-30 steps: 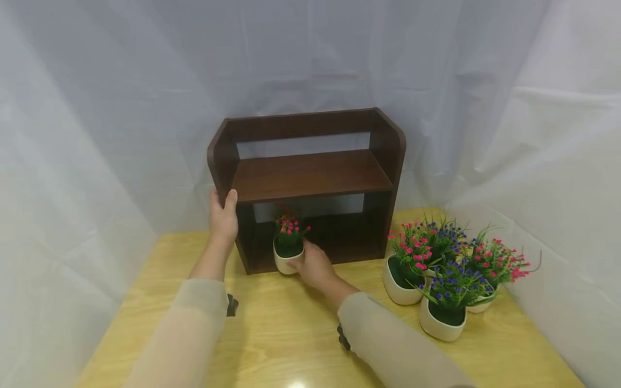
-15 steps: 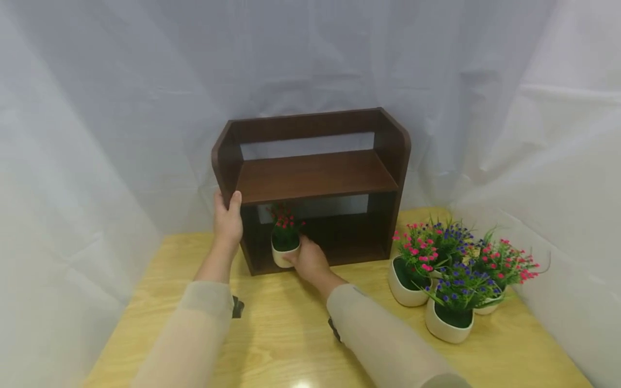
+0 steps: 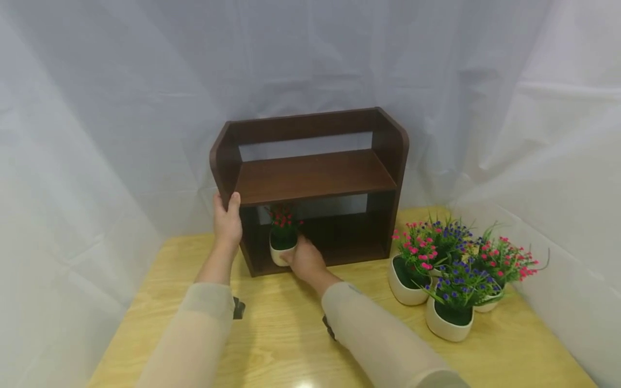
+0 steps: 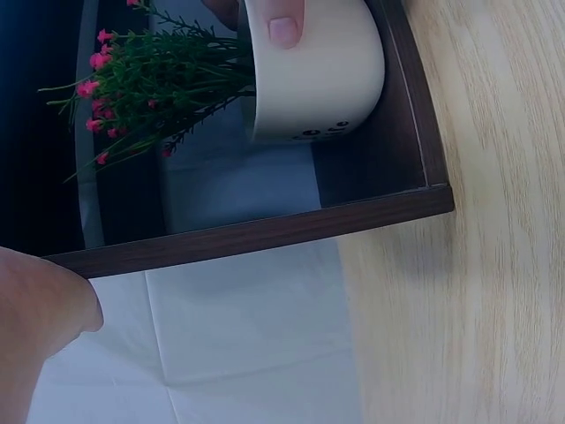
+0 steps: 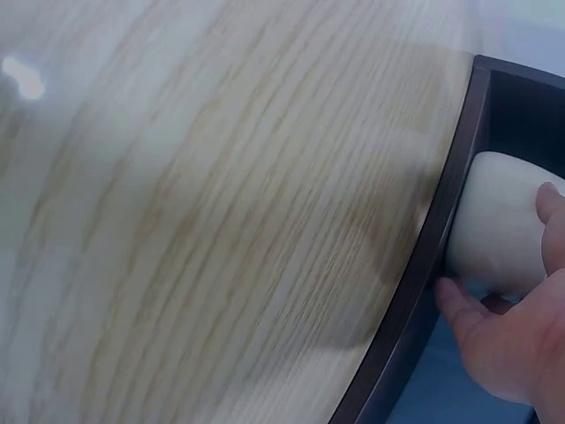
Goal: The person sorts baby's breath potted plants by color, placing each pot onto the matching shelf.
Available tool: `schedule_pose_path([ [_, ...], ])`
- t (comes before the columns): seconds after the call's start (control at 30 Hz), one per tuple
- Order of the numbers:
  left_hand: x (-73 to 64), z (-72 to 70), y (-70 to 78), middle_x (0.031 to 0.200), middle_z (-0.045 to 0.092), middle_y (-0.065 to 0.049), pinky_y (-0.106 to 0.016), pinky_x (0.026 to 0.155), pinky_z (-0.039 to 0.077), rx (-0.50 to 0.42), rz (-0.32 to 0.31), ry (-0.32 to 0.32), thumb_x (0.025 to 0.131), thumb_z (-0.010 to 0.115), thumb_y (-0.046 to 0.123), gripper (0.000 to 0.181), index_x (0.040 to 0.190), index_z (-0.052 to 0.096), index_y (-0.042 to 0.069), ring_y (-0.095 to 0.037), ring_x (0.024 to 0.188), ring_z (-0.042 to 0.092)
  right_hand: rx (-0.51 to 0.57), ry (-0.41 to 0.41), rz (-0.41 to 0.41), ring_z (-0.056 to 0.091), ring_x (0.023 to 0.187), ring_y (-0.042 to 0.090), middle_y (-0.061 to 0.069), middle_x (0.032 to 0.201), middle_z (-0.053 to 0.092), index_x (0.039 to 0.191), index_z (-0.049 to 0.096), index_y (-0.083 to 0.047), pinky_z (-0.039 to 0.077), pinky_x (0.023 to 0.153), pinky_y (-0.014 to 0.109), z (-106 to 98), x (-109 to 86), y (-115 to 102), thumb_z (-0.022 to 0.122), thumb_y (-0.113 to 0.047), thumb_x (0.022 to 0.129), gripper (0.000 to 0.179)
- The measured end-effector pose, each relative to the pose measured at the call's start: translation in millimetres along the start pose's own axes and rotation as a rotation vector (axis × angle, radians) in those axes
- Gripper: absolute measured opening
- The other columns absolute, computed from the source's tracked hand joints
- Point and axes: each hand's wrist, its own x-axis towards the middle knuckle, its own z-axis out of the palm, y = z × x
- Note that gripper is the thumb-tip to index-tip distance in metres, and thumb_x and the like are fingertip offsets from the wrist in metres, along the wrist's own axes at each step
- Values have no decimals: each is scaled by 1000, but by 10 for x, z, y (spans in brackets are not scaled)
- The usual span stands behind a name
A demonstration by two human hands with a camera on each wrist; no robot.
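A dark brown two-tier wooden shelf [image 3: 315,175] stands on the table. My left hand [image 3: 227,223] grips its left side panel, thumb on the front edge and fingers along the outer face. With my right hand [image 3: 308,261] I hold a white pot [image 3: 280,255] of artificial pink flowers [image 3: 282,216] inside the lower compartment, towards the left. The left wrist view shows a thumb on the pot [image 4: 322,75], which has a small face drawn on it. In the right wrist view, the pot [image 5: 499,221] sits close behind the shelf's front bottom edge, fingers around its side.
Several more white pots with pink or blue flowers cluster on the right of the table, among them a pink one [image 3: 407,285] and a blue one [image 3: 448,323]. The yellowish wooden table [image 3: 276,339] backs onto white sheeting [image 3: 310,59].
My right hand has moved the flower pot slightly left and deeper into the lower compartment. My left hand keeps its grip on the shelf's side.
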Motion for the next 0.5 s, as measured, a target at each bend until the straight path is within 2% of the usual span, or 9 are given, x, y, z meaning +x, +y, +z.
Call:
schedule_pose_path([
  [0.27,-13,6,-5,164,45,-18,-51,136,21,4,-16,12,115,47,37,54,158,36,8,-34,161,35,22,7,-12,69,127,38,20,138,70,154,48,-8,57,106,53,14,-21,13,80,-44,97,75],
  [0.5,-11,19,18,167,42,-14,-50,137,18,-3,-14,-12,115,46,40,55,160,34,11,-31,164,31,94,13,-45,63,134,39,23,145,63,158,46,-5,54,113,55,-76,-138,89,79,-34,99,73],
])
